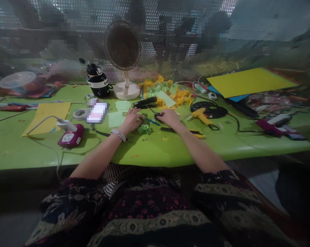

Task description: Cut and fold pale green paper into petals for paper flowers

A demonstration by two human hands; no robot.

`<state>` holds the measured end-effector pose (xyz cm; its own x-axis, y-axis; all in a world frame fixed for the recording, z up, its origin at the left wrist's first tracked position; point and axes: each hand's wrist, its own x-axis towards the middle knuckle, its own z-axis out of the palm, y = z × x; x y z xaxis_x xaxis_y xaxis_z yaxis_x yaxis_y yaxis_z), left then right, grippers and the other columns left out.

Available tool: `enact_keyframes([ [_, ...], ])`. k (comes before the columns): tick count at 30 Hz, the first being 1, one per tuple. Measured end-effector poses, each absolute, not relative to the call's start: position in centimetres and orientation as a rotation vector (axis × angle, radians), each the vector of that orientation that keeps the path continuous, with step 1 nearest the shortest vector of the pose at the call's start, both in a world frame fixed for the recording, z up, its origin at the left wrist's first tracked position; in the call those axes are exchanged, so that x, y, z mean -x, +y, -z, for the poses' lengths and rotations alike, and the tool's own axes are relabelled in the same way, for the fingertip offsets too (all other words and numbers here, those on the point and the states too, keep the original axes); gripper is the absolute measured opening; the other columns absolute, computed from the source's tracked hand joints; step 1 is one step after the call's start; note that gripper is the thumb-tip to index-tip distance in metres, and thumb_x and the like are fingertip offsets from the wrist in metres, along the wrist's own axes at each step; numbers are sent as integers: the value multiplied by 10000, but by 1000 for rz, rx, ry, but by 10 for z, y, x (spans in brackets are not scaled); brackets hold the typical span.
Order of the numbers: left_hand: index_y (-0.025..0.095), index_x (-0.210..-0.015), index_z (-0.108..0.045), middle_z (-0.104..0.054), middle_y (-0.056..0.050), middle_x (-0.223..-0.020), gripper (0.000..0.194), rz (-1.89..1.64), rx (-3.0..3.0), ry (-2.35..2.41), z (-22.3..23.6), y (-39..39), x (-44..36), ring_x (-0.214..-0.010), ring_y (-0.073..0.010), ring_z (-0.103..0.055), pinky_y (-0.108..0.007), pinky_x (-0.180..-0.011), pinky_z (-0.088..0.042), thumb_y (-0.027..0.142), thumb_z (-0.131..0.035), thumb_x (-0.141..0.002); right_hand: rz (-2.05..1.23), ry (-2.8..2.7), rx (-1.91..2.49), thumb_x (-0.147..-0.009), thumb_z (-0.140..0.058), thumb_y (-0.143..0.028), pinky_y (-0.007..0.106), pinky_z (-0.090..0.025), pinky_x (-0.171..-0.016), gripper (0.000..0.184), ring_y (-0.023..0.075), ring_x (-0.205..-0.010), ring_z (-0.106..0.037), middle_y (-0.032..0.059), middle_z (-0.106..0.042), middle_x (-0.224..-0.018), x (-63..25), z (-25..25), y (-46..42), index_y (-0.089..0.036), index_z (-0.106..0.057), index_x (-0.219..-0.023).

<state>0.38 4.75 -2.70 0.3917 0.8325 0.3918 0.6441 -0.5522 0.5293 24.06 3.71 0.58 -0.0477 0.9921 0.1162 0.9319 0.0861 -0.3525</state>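
My left hand (132,120) rests low over the table with its fingers curled together; what they hold, if anything, is hidden. Just below its fingertips lies a green paper clover leaf (145,129). My right hand (169,118) is closed around the dark handle of a slim metal tool (152,110), whose thin tip points up and left; its exact kind is unclear. Between the hands is a dark blue, twisted-looking strip (153,121). A black stapler (145,102) lies beyond them, and pale green paper squares (116,119) lie left of my left hand.
A yellow glue gun (202,116) and a yellow-ended cutter (197,134) lie to the right. Orange paper flowers (183,97) are heaped behind. A fan (126,90), black bottle (99,84), lit phone (97,113) and purple power socket (71,136) stand or lie leftward.
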Motion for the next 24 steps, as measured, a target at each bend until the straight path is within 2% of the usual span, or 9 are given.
enact_keyframes([
  [5, 208, -742, -748, -657, -127, -1355, 45, -1039, -2273, 1240, 26, 47, 0, -1426, -381, -425, -615, -1226, -259, 174, -719, -736, -258, -2014, 1932, -852, -742, -431, 299, -433, -647, 239, 229, -784, -665, 96, -752, -832, -244, -4, 39, -195, -780, -845],
  [11, 205, -804, -747, -635, -132, -1394, 58, -1119, -2289, 1200, 18, 41, 3, -1442, -350, -423, -597, -1229, -267, 207, -690, -809, -326, -2023, 1950, -833, -770, -406, 290, -431, -643, 230, 219, -804, -674, 98, -764, -901, -244, -8, 37, -185, -781, -895],
  [16, 201, -823, -740, -627, -142, -1409, 62, -1153, -2346, 1174, 12, 36, 2, -1435, -338, -445, -595, -1224, -274, 198, -681, -843, -468, -2033, 1965, -856, -751, -342, 288, -429, -647, 211, 207, -754, -674, 67, -749, -756, -244, -18, 32, -172, -784, -977],
  [19, 209, -833, -733, -622, -133, -1420, 56, -1160, -2357, 1171, 10, 33, 1, -1441, -326, -442, -607, -1228, -255, 188, -685, -850, -452, -2042, 1820, -868, -711, -286, 286, -444, -678, 198, 199, -780, -670, 78, -770, -844, -244, -24, 25, -166, -786, -1006],
  [24, 209, -840, -729, -615, -134, -1430, 62, -1181, -2388, 1179, 12, 33, 0, -1444, -315, -442, -610, -1231, -244, 168, -686, -855, -487, -2154, 1346, -874, -654, -278, 275, -461, -700, 316, 167, -748, -648, 78, -778, -966, -237, -24, 12, -157, -762, -1145],
])
